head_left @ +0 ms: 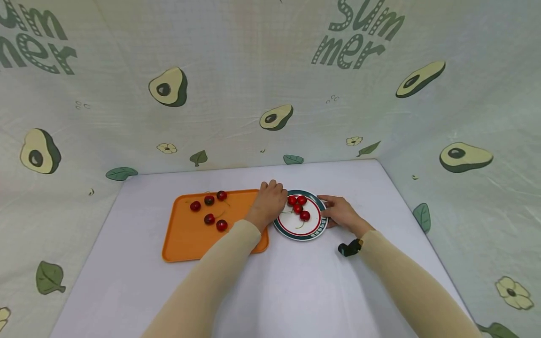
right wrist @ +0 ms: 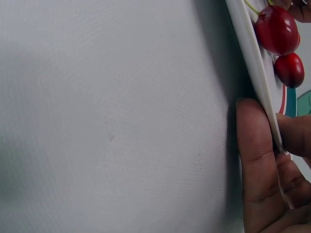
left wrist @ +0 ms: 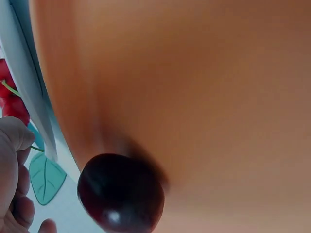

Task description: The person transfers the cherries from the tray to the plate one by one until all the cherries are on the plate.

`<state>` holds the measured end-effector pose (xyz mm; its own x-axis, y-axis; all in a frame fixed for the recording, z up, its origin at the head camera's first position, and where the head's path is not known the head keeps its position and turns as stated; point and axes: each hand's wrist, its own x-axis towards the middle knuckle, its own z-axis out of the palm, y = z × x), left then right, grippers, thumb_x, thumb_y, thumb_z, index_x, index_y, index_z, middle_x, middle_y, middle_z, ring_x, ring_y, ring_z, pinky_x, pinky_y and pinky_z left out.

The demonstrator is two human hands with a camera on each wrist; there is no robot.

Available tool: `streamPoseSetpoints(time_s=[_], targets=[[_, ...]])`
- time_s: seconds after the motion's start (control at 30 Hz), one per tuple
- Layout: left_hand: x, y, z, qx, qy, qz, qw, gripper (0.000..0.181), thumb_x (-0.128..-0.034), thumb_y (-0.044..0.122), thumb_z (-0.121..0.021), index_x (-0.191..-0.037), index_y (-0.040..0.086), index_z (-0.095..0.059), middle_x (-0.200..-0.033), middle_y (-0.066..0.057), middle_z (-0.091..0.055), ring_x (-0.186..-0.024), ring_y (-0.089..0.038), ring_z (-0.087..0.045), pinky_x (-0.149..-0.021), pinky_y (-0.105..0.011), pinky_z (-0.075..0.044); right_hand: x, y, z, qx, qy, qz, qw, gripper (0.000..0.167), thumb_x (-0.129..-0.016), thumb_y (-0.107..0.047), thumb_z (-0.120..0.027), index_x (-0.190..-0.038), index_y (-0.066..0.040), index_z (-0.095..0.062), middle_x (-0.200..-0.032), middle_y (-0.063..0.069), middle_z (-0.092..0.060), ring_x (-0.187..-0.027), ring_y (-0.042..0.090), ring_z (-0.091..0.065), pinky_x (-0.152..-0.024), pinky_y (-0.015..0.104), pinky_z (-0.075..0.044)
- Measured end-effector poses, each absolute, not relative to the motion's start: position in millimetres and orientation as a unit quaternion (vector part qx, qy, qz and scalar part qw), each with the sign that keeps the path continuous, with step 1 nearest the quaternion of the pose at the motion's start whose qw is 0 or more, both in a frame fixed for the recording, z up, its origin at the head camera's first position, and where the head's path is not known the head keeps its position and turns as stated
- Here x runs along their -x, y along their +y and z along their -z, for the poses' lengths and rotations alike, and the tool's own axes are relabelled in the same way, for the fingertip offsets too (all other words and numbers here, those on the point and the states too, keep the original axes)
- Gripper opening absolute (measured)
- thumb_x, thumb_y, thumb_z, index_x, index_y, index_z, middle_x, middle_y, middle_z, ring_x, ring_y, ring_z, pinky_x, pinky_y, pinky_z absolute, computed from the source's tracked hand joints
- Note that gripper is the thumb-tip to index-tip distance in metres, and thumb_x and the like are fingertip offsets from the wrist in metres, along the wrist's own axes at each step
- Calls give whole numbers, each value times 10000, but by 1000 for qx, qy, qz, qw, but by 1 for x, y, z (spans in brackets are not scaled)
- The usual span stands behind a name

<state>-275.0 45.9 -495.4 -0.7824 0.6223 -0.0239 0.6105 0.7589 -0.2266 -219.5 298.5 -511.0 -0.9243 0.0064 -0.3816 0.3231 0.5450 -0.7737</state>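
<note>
A white plate (head_left: 291, 225) with a teal rim and red ring holds several red cherries (head_left: 305, 216) with green stems. My left hand (head_left: 270, 199) is over the plate's left rim. Its thumb and curled fingers pinch at a cherry (left wrist: 15, 108) there, a thin stem showing by the thumb; the exact contact is partly hidden. My right hand (head_left: 341, 213) grips the plate's right rim; in the right wrist view one finger (right wrist: 255, 145) lies under the rim and another above it. Left of the plate, an orange tray (head_left: 186, 241) carries several dark cherries (head_left: 221, 225).
The white table (head_left: 291, 291) stands against a pale cloth (head_left: 228, 117) printed with avocados and leaves. The plate sits close beside the tray's right edge. A small black device (head_left: 350, 248) is at my right wrist. My left forearm crosses over the tray's right part.
</note>
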Motion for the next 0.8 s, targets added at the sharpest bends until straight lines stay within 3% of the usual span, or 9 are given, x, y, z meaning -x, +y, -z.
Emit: streamPoseSetpoints(time_s=[0.37,0.53,0.8], targets=[[273,49,499,316,-938,-139,12,366,-1100,315,-556,-1409,122,-585,-1220,-47,-565,-1177,-260,-451,-1104,-447,-425,221,296,510,-92,861,470,170,644,-1010,-74,-649,-1614,-159,-438,-1463,251,-521,-960,266,-653,-719,330,-629],[271,48,497,312,-944,-104,20,353,-1082,330,-513,-1351,125,-612,-1183,-34,-574,-1167,-249,-463,-1094,-443,-413,220,295,508,-93,859,474,172,645,-1014,-76,-646,-1617,-161,-432,-1466,249,-520,-952,264,-655,-724,333,-630],[268,36,484,343,-934,-82,55,334,-1043,340,-580,-1295,125,-621,-1139,-33,-573,-1116,-249,-465,-1048,-441,-421,218,297,509,-95,858,474,174,651,-1015,-79,-649,-1621,-157,-423,-1487,252,-513,-952,262,-659,-727,331,-629]])
